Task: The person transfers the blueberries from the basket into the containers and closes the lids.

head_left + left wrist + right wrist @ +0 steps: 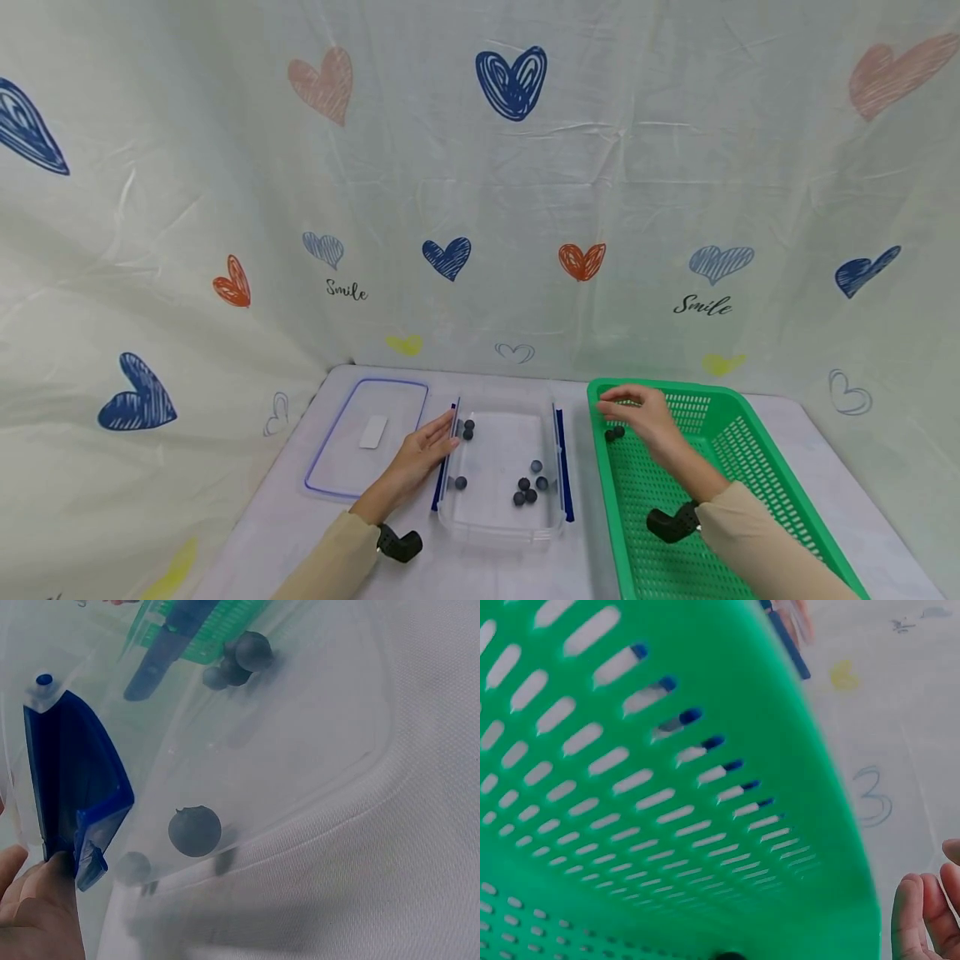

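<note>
In the head view my left hand rests against the left side of a clear plastic box, its fingers fairly straight along the blue clip. The left wrist view shows those fingers touching the bottom of the dangling clip. Several blueberries lie in the box, one of them large in the left wrist view. Over the left rim of a green basket hovers my right hand, fingers loosely bent, with nothing visible between them. Two blueberries lie in the basket below it.
To the left of the box lies a clear lid with a blue seal and a white label. A second blue clip hangs open on the box's right side. Behind the white table hangs a curtain printed with hearts.
</note>
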The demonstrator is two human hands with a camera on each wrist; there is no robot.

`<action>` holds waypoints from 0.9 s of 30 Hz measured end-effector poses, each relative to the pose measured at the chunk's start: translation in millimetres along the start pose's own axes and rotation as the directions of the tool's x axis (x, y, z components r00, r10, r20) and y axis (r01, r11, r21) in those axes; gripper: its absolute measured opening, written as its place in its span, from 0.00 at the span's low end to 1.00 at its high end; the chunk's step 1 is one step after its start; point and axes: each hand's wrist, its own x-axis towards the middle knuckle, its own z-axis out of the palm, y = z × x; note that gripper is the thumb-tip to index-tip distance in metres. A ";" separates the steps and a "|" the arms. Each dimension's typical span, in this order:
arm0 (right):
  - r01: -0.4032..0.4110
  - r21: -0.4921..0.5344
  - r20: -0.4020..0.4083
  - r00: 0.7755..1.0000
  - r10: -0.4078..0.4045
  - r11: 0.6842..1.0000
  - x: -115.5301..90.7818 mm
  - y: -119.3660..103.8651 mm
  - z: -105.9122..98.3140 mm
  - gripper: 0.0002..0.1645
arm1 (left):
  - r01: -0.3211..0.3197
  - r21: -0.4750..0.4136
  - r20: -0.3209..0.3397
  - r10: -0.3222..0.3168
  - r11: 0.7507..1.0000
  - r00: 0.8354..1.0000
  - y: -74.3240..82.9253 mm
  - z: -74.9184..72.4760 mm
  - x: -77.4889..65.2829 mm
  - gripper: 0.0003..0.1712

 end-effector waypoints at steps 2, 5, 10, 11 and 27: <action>-0.009 -0.026 -0.010 1.000 0.009 1.000 -0.1 4.2 -4.1 0.23 | 0.002 0.000 -0.003 -0.002 1.000 1.000 0.1 0.3 0.2 0.36; -0.022 -0.072 -0.025 0.999 0.020 0.997 -0.7 10.5 -10.3 0.24 | 0.000 -0.005 -0.006 0.000 1.000 1.000 -0.6 0.7 1.0 0.35; -0.044 -0.132 -0.058 0.998 0.036 0.990 -0.6 21.9 -19.4 0.22 | -0.008 0.015 -0.020 0.009 1.000 1.000 -2.2 0.7 2.0 0.36; -0.049 -0.146 -0.067 0.997 0.040 0.988 -0.3 24.3 -20.9 0.22 | -0.011 0.024 -0.022 0.011 1.000 1.000 -2.7 0.6 2.2 0.36; -0.088 -0.366 -0.160 0.987 0.031 0.926 12.1 76.7 -28.0 0.16 | -0.009 0.026 -0.040 0.010 1.000 0.999 -22.5 -7.3 11.9 0.36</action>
